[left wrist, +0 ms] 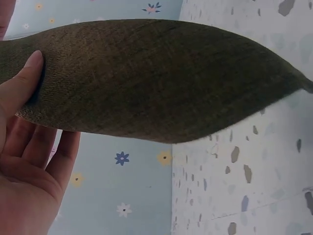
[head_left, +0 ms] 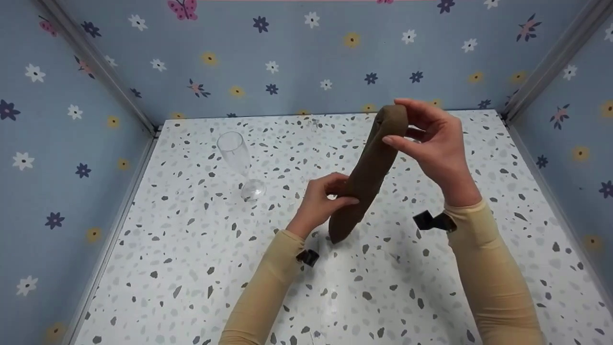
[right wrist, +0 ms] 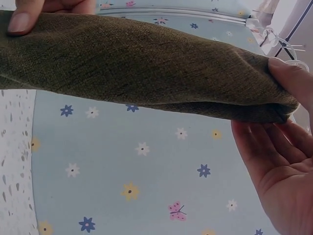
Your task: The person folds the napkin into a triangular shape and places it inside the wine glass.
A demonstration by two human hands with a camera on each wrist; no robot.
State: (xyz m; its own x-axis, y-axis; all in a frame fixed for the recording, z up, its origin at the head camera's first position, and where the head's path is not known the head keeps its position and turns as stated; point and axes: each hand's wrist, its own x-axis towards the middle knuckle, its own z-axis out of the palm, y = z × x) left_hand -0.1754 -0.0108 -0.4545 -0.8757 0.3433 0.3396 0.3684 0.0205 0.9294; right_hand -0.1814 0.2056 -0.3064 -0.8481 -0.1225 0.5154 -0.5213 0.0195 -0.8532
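A brown cloth napkin (head_left: 371, 167), folded into a long narrow roll, is held at a slant above the table. Its lower end tapers to a point, seen on the right of the left wrist view. My left hand (head_left: 320, 203) pinches the lower half, with the thumb on the near face and fingers behind. At the blunt upper end, my right hand (head_left: 438, 143) grips the roll between thumb and fingers. A fold opening shows along the cloth (right wrist: 161, 68) near that end in the right wrist view. Left of the hands stands a clear champagne flute (head_left: 238, 155).
Both hands work over a white speckled tabletop (head_left: 191, 268). Blue flowered panels (head_left: 297, 52) enclose it at the back and both sides. Dark wrist mounts (head_left: 433, 221) sit on the sleeves.
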